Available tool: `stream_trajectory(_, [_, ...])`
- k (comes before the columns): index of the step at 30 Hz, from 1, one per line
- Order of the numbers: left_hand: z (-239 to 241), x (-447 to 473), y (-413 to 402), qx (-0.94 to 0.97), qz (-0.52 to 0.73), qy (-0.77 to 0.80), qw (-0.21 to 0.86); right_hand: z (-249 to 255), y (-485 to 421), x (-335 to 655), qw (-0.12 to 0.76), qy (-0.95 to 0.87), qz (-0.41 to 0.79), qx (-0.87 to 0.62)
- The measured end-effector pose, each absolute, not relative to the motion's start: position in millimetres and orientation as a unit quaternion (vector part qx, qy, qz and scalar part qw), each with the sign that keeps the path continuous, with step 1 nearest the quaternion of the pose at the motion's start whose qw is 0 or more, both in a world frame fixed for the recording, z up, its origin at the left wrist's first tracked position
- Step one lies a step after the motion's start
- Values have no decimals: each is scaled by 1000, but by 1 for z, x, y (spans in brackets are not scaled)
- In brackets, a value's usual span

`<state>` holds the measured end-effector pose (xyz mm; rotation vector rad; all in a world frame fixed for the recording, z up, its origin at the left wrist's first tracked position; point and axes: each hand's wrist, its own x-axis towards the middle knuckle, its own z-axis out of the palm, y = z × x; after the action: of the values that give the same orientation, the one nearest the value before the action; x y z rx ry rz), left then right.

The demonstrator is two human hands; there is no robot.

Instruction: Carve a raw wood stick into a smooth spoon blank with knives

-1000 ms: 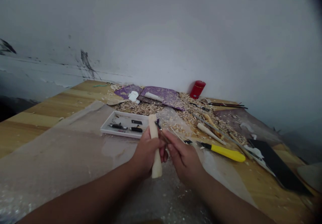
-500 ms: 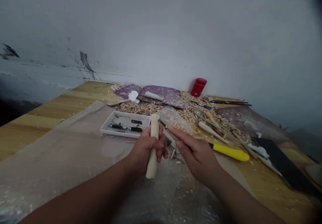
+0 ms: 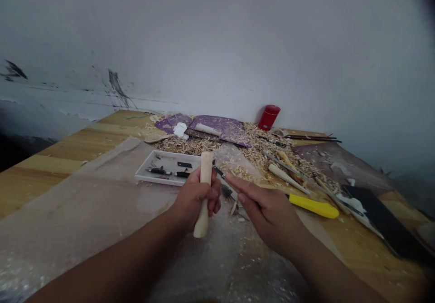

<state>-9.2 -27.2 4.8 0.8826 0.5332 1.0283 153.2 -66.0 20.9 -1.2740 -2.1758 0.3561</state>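
My left hand (image 3: pixel 193 198) is wrapped round a pale wooden stick (image 3: pixel 205 169), held nearly upright over a sheet of clear plastic (image 3: pixel 102 203) on the wooden table (image 3: pixel 50 158). My right hand (image 3: pixel 268 212) is closed on a thin carving knife (image 3: pixel 220 173) whose blade points up-left toward the stick, a little to the right of it. Small wood chips (image 3: pixel 238 210) lie on the plastic between my two hands.
A white tray (image 3: pixel 146 169) with small blades lies behind the stick. A yellow-handled knife (image 3: pixel 311 206), more carving tools (image 3: pixel 285 178) and wood shavings (image 3: pixel 258 151) spread to the right. A red can (image 3: pixel 268 117) and purple sheets (image 3: pixel 220 128) sit by the wall. A dark slab (image 3: pixel 384 223) lies far right.
My right hand drew the knife away from the stick to the right, then stayed near it. My left hand shifted the stick slightly left and tilted it. Chips appeared between my hands.
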Motion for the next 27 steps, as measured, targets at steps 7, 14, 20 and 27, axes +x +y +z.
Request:
stream_trajectory(7, [5,-8,-28,396,462,201,767,18,-67,152,326,-815,120,-464])
stream_trajectory(14, [1,-7,-29,406,460,191,766,21,-67,154,330,-810,118,-471])
stream_trajectory(20, [2,-8,-28,414,465,201,756,19,-66,154,331,-807,129,-473])
stream_trajectory(27, [0,-3,-28,475,434,268,717,8,-57,152,407,-722,212,-517])
